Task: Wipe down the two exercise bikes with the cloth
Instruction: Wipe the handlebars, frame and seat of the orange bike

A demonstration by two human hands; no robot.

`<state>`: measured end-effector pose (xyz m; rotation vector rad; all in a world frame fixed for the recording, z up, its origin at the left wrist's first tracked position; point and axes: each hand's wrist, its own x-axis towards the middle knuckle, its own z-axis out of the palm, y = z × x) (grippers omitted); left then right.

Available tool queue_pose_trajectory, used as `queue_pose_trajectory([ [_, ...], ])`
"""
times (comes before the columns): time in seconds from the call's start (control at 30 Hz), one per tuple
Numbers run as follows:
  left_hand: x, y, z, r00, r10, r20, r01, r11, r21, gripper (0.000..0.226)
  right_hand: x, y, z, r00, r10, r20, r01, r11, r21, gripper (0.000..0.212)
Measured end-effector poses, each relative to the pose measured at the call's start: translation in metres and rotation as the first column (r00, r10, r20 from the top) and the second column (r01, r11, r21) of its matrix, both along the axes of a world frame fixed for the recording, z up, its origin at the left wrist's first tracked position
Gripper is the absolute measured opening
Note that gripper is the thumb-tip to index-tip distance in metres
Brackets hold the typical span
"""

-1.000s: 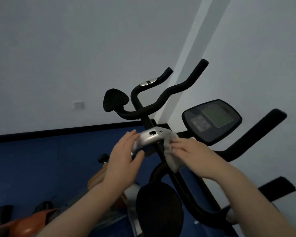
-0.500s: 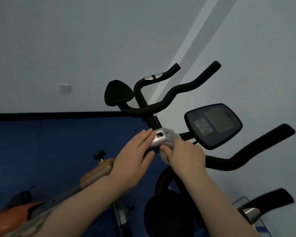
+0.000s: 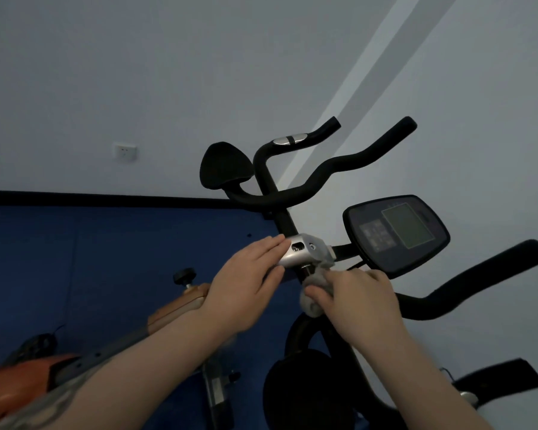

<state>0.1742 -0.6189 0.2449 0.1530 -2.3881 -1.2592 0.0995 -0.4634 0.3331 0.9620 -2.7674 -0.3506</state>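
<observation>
While left hand (image 3: 246, 274) lies flat, fingers straight, against silver clamp (image 3: 302, 254) at frame centre, right hand (image 3: 359, 297) pinches bunched grey cloth (image 3: 312, 294) onto black stem just below clamp. Console (image 3: 396, 232) sits right of centre; black handlebars (image 3: 320, 172) above.

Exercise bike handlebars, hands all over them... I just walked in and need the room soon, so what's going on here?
A person is wiping down an exercise bike. The right hand grips a bunched grey cloth and rubs it on the black stem just under the silver clamp. The left hand rests on that clamp with fingers straight, steadying it. The console sits just right of the hands. An orange machine stands at lower left.
</observation>
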Motion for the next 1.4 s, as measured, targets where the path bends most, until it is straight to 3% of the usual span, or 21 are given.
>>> queue_pose_trajectory([
  [0.2, -0.002, 0.009, 0.001, 0.999, 0.051, 0.003, -0.051, 0.996, 0.069, 0.045, -0.017, -0.025, 0.000, 0.969, -0.106, 0.221, 0.116, 0.993, -0.033, 0.049],
  [0.37, -0.001, 0.003, 0.005, 0.998, 0.045, 0.043, -0.046, 0.999, 0.028, 0.044, -0.018, -0.005, 0.001, 0.996, -0.021, 0.091, 0.015, 0.997, 0.070, 0.052],
  [0.57, -0.003, 0.005, 0.009, 0.996, 0.065, 0.053, -0.067, 0.997, 0.041, 0.042, -0.020, -0.025, -0.007, 0.979, -0.103, 0.178, 0.115, 0.992, -0.057, 0.060],
  [0.63, -0.002, 0.006, 0.010, 0.996, 0.065, 0.056, -0.067, 0.997, 0.038, 0.042, -0.019, -0.019, -0.002, 0.976, -0.101, 0.194, 0.115, 0.992, -0.058, 0.057],
  [0.77, -0.003, 0.001, 0.012, 0.996, 0.057, 0.064, -0.058, 0.998, 0.028, 0.040, -0.012, -0.002, 0.012, 0.990, 0.039, 0.135, -0.039, 0.999, 0.000, 0.040],
  [0.87, -0.003, -0.002, 0.011, 0.997, 0.043, 0.068, -0.046, 0.998, 0.038, 0.040, -0.011, 0.013, 0.022, 0.991, 0.016, 0.132, -0.020, 0.999, 0.030, 0.058],
  [0.9, -0.002, -0.002, 0.010, 0.997, 0.038, 0.066, -0.041, 0.998, 0.041, 0.040, -0.012, 0.017, 0.024, 0.987, -0.008, 0.158, 0.001, 0.999, 0.040, 0.063],
  [1.03, -0.002, 0.001, 0.006, 0.999, 0.035, 0.042, -0.037, 0.998, 0.047, 0.042, -0.022, 0.000, 0.013, 0.936, -0.062, 0.347, 0.062, 0.998, 0.011, 0.049],
  [1.13, -0.003, 0.002, 0.004, 0.998, 0.051, 0.029, -0.053, 0.996, 0.075, 0.041, -0.023, -0.022, -0.003, 0.974, -0.030, 0.223, 0.015, 0.998, 0.069, 0.048],
  [1.27, -0.005, 0.006, 0.006, 0.997, 0.078, -0.003, -0.077, 0.994, 0.076, 0.039, -0.017, -0.026, -0.010, 0.973, -0.053, 0.226, 0.066, 0.996, -0.052, 0.046],
  [1.4, -0.004, 0.004, 0.006, 0.998, 0.065, 0.011, -0.065, 0.996, 0.067, 0.039, -0.004, -0.001, -0.002, 0.990, 0.026, 0.141, -0.004, 0.988, -0.152, 0.045],
])
